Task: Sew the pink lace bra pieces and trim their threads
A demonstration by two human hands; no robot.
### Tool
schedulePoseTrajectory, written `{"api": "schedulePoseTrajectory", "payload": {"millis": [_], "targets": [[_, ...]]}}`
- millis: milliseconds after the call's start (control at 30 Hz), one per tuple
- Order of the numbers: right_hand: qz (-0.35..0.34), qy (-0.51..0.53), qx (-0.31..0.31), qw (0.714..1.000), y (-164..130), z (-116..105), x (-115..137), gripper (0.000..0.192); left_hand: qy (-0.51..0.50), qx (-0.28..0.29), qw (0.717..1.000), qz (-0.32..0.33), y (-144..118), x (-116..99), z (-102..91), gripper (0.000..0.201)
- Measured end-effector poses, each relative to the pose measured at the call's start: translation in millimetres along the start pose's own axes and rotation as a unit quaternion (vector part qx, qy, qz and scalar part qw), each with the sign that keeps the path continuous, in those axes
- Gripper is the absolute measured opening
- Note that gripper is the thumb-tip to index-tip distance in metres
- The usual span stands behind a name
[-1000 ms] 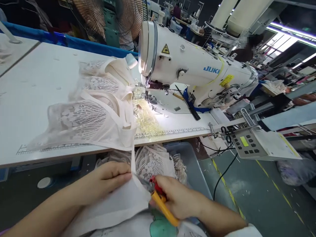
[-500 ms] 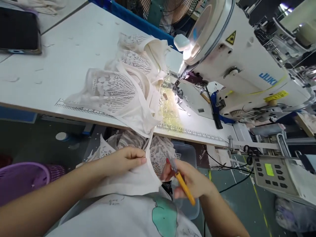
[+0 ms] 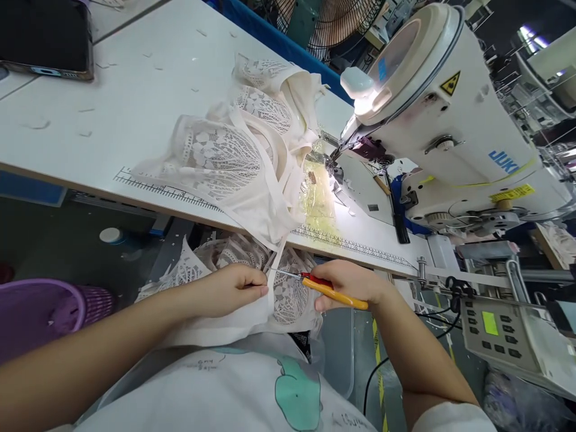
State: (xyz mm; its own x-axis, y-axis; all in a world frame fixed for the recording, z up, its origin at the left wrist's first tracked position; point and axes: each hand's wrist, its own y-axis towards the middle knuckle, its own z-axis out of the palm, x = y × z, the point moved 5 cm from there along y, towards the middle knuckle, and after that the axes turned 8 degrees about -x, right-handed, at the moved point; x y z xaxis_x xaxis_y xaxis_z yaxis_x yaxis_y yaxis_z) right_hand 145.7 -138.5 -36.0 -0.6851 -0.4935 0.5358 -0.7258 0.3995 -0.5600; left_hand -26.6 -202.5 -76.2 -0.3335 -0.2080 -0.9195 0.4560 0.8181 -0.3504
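Observation:
In the head view, my left hand [image 3: 240, 290] is closed, pinching the edge of a white lace bra [image 3: 290, 294] that hangs over my lap. My right hand [image 3: 346, 282] is wrapped round small scissors [image 3: 335, 293] with orange and red handles. Their thin blades point left and lie at the narrow white strap just above my left fingertips; whether they are closed on it I cannot tell. The strap runs up over the table edge to more white lace bras [image 3: 225, 156] piled on the table.
A JUKI sewing machine [image 3: 432, 102] with its lamp lit stands right of the pile. A phone [image 3: 47, 39] lies on the white table [image 3: 135, 102] at upper left. A purple basket [image 3: 54, 306] is at lower left, a control panel [image 3: 499, 333] at right, and a fan [image 3: 344, 21] behind.
My right hand has moved up and turned the scissors, so the blades now point left at the strap. My left hand keeps its pinch. The whole view has shifted slightly.

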Motion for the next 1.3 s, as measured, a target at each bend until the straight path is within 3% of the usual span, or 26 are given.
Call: {"api": "schedulePoseTrajectory", "payload": {"millis": [167,300,433,533,667,767,900,1000,1067,1167,1233,1300], "targets": [[0.009,-0.006,-0.014,1.000,5.4,-3.1,4.1,0.053,0.000,-0.002,1.000,-0.013,-2.3,1.8,-2.5,0.036],[0.027,0.045,-0.051,0.997,3.0,0.2,-3.3,0.060,0.007,-0.018,1.000,0.012,-4.1,1.3,-5.8,0.036],[-0.013,0.148,-0.145,0.978,-0.5,6.3,-6.4,0.067,0.012,-0.038,0.996,0.076,-7.3,-11.9,-8.4,0.036],[-0.056,0.288,-0.233,0.927,0.0,19.6,-1.8,0.067,0.027,-0.077,0.990,0.114,-9.2,-23.0,-9.5,0.035],[-0.064,0.481,-0.270,0.832,8.7,54.3,7.8,0.059,0.088,-0.152,0.975,0.136,-10.3,-31.5,-11.1,0.031],[-0.029,0.551,-0.298,0.779,12.8,74.0,10.5,0.054,0.154,-0.191,0.962,0.119,-9.6,-33.7,-11.4,0.032],[0.010,0.604,-0.310,0.734,10.2,77.2,8.2,0.045,0.200,-0.225,0.946,0.118,-7.9,-36.1,-7.2,0.032],[0.033,0.616,-0.247,0.747,9.8,73.6,8.4,0.037,0.213,-0.245,0.939,0.112,-7.4,-37.0,-1.9,0.034],[0.041,0.576,-0.225,0.785,10.9,70.6,8.6,0.030,0.212,-0.250,0.939,0.100,-7.7,-37.4,1.2,0.042],[0.066,0.488,-0.245,0.835,14.8,68.9,5.9,0.025,0.209,-0.265,0.935,0.110,-9.8,-40.5,3.1,0.048],[0.089,0.462,-0.279,0.837,16.4,69.8,2.5,0.022,0.207,-0.276,0.931,0.124,-11.2,-41.5,3.0,0.049],[0.097,0.478,-0.305,0.818,15.7,71.8,-0.1,0.019,0.203,-0.287,0.928,0.127,-11.6,-39.7,1.9,0.049]]}}
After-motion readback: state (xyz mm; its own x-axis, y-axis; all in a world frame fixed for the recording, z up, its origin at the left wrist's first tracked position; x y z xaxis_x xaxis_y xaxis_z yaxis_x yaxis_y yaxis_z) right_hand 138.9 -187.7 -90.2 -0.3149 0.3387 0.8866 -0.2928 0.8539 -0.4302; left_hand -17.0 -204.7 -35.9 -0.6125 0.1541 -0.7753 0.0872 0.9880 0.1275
